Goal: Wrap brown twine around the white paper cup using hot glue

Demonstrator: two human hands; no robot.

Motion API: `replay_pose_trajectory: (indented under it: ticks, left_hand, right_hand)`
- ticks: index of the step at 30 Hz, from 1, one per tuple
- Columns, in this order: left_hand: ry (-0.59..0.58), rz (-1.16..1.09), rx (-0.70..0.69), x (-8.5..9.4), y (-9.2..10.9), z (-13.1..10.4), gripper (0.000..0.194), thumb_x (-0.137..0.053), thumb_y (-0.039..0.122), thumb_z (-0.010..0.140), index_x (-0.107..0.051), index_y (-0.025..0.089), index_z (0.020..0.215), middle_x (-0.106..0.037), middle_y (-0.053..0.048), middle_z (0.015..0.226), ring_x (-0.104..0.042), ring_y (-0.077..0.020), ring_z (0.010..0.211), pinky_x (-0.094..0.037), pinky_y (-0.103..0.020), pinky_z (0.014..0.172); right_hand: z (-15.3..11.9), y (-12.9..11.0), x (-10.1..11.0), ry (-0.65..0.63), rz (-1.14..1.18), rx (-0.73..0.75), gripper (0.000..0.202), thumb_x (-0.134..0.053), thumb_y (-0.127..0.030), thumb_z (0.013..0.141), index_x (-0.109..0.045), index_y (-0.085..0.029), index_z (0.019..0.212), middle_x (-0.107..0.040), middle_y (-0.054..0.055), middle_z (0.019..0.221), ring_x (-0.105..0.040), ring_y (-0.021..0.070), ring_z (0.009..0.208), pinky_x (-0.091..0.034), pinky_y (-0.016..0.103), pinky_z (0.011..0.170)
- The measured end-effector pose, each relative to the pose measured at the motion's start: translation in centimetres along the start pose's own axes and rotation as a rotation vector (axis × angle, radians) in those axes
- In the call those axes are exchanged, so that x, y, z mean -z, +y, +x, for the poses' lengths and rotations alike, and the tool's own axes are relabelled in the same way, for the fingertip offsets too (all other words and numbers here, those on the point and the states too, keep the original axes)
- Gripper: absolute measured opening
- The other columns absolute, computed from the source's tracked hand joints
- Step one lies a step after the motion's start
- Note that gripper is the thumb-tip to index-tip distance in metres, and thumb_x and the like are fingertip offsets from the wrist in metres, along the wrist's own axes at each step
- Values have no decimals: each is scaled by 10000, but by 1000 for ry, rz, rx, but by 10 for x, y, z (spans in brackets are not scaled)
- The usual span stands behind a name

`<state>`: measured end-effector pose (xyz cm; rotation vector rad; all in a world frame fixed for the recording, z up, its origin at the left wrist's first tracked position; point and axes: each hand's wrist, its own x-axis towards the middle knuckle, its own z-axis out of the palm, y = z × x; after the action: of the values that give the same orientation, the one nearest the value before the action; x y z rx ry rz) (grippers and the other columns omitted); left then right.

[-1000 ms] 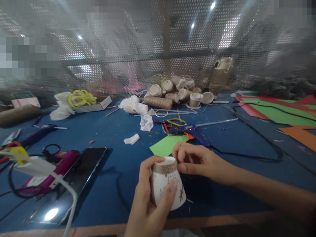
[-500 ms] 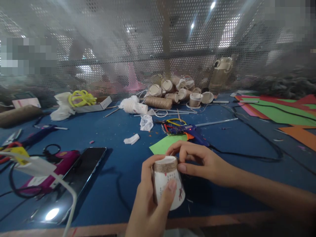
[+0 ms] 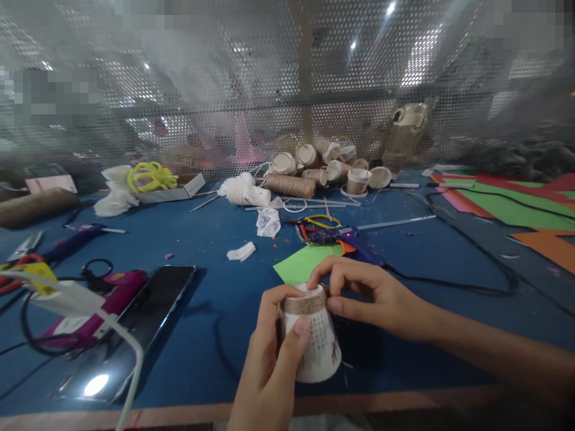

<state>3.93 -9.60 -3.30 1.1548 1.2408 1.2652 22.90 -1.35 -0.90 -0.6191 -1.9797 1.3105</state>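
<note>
My left hand (image 3: 272, 353) grasps white, printed, tapered paper cup (image 3: 318, 344), brown twine (image 3: 305, 303) around raised narrow end | my right hand (image 3: 372, 293) pinches cup's upper rim | cup: near brown front edge (image 3: 390, 402) of blue bench (image 3: 211, 245); room leftward to flat black phone (image 3: 166, 299).

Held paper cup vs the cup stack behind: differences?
Pose: the held paper cup is narrow end up in the left hand; the cup stack lies sideways on the table.
Trim: the held paper cup has a twine band; the cup stack shows none.
Count: held paper cup, one; cup stack, several nested.
Both: mainly white.
</note>
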Motion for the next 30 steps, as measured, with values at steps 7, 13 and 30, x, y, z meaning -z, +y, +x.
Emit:
replay_pose_trajectory:
  ticks: [7,13,30]
  left_hand:
    - [-34,-82,-30,1,-7,1,254,-512,443,957,-513,278,1150,-664,-30,952,-590,-190,792,-466,-278,720]
    - [-27,-6,-10,-2,0,-2,299,-557,456,951,-494,274,1180,-672,-36,1001,-595,-163,758,-471,-252,685]
    - [135,-53,-32,-9,-5,-7,506,-690,415,876,-454,242,1289,-711,-130,1143,-718,-231,867,-595,-315,783]
  right_hand:
    - [0,-1,1,-8,-3,6,190,-670,-276,946,-584,-191,799,-650,63,1131,-624,171,1056,-505,311,910]
    - [0,-1,0,-19,-2,3,195,-653,-286,958,-570,-193,807,-639,59,1144,-625,174,1071,-500,314,904]
    - [-1,21,68,369,-849,-290,276,-353,-401,1047,-501,-243,875,-611,-35,662,-566,149,566,-420,278,628]
